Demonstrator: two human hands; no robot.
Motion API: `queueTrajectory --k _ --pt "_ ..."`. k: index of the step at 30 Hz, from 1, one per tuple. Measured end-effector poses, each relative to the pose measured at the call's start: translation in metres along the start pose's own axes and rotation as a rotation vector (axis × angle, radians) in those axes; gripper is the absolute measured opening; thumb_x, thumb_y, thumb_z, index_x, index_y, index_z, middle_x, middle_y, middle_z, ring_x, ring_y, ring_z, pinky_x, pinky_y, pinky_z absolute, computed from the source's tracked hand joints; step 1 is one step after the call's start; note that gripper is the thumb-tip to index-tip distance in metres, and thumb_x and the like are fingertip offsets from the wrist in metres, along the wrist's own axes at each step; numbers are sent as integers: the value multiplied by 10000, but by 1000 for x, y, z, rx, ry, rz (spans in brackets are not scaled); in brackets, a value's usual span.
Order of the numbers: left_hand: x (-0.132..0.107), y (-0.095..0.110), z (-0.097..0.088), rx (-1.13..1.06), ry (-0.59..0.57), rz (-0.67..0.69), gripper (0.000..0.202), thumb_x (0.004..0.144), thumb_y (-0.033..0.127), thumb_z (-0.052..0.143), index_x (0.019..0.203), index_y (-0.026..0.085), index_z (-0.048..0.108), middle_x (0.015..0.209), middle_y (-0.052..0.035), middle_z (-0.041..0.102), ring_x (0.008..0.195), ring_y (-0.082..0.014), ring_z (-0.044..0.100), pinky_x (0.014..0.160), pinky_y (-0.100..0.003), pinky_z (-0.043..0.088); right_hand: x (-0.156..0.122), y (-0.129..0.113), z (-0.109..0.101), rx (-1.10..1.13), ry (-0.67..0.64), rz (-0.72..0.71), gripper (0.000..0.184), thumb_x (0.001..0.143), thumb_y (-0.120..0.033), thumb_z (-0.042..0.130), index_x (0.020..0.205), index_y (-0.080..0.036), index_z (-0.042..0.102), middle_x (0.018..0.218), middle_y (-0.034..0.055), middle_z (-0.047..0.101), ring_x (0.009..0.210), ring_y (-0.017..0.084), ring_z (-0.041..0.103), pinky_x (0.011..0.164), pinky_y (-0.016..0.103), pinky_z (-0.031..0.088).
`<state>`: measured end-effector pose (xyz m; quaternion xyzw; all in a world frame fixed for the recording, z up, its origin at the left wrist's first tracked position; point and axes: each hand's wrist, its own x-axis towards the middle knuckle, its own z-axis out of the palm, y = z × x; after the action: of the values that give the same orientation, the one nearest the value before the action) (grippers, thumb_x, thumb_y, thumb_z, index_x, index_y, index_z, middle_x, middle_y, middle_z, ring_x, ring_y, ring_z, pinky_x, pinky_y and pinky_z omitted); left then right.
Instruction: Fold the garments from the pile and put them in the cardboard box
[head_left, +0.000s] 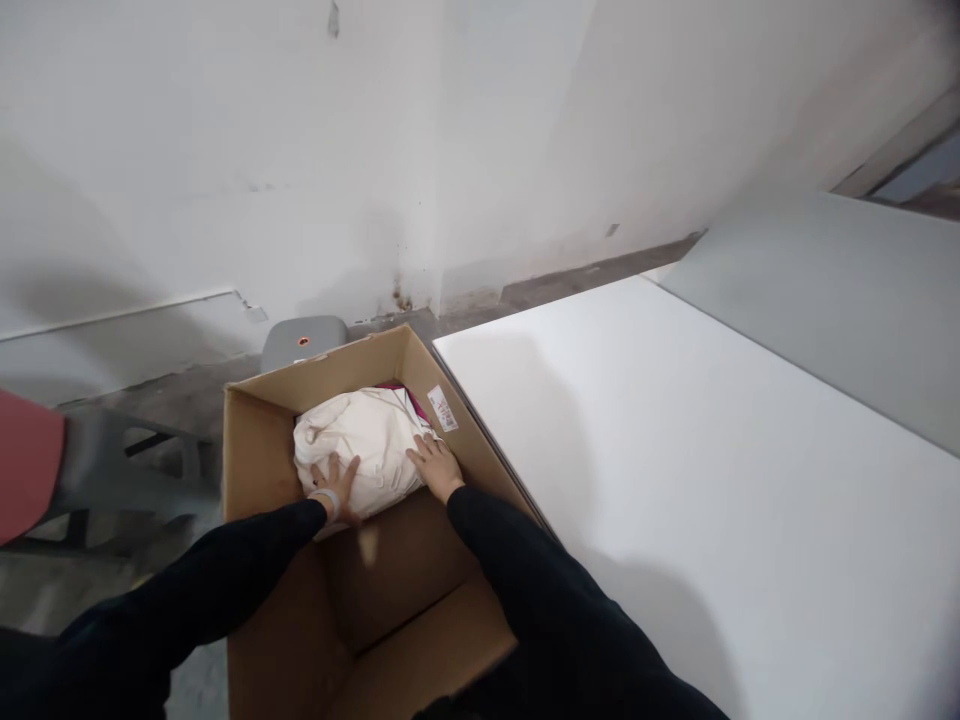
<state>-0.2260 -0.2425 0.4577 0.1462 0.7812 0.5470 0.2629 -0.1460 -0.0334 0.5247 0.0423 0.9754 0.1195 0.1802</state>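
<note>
Inside a deep cardboard box (262, 450), a bundle of cream-white cloth (367, 430) lies against the far end. My left hand (335, 487), with a pale band at the wrist, rests on the bundle's near left side, fingers spread. On its right end lies my right hand (437, 466), fingers stretched out flat. A strip of magenta material (416, 405) shows at the bundle's far right edge, mostly hidden. Whether the cloth is a garment or a bag, I cannot tell. A printed white label (442, 408) is on the box's right inner wall.
Right of the box stands a large white tabletop (712, 450), its edge close to the box wall. A grey stool (304, 340) is behind the box. Another grey stool (135, 460) and a red surface (26, 460) are at the left. White walls (420, 150) meet behind.
</note>
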Motion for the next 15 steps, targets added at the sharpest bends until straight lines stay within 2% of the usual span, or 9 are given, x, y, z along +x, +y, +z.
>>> queueTrajectory --k 2,4,7,10,12,15 --pt "5 3 -1 -17 36 -34 774 521 468 850 1201 169 634 1582 -209 241 1401 -509 -209 1046 -747 -66 8 5 3 -17 22 3 551 914 -56 350 1456 -124 420 1591 147 238 1480 260 201 1166 426 229" --pt "6 7 -4 -48 69 -49 777 601 564 777 1235 151 601 1542 -239 303 1409 -503 -188 1055 -755 39 16 8 4 -35 31 12 539 921 -48 316 1443 -108 437 1579 150 269 1475 249 222 1166 420 235" --pt "1 13 -10 -100 88 -12 755 703 624 664 1248 110 568 1444 -247 439 1450 -459 -72 1105 -647 181 25 8 2 -50 25 27 530 905 -30 340 1414 -95 474 1550 161 332 1455 250 279 1165 418 246" --pt "-4 17 -13 -130 82 33 730 742 651 606 1235 114 572 1356 -202 540 1462 -425 86 1144 -539 196 25 4 -7 -46 12 22 495 883 -25 397 1359 -63 528 1505 187 402 1421 266 347 1150 413 291" --pt "-3 17 -12 -135 81 36 729 744 675 585 1220 123 581 1356 -216 534 1456 -432 139 1132 -547 230 20 0 -18 -37 9 6 453 872 -37 444 1306 -53 571 1462 204 455 1394 281 386 1120 417 342" --pt "5 19 -7 -125 46 38 729 696 693 610 1145 118 614 1388 -291 467 1440 -484 139 1076 -610 305 5 -4 -42 -20 7 -34 369 874 -61 481 1211 -47 631 1353 210 560 1318 294 476 1063 404 408"
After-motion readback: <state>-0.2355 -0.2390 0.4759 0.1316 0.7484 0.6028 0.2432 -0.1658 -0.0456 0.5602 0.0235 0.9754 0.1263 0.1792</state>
